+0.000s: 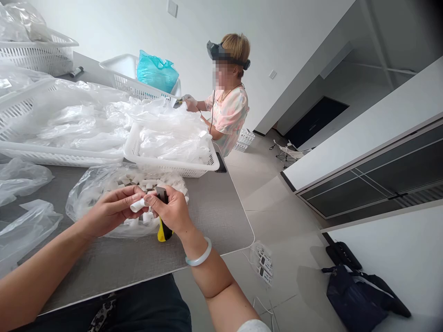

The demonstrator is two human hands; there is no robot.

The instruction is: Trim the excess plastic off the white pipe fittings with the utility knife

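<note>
A short white plastic tube piece [138,205] is pinched between the fingertips of my left hand [112,210]. My right hand [176,211] is closed around a utility knife [164,229] with a black and yellow handle, its metal end pointing up. The right thumb also touches the far end of the tube piece. Under both hands lies a clear plastic bag [78,196], spread open and full of small white tube pieces [150,183]. Part of that pile is hidden behind my fingers.
White baskets [173,169] filled with clear plastic bags stand behind the pile on the grey table [214,203]. Loose clear bags [32,226] lie at the left. Across the table, a person [228,101] wears a headset. Power strips [265,263] lie on the floor beyond the table edge.
</note>
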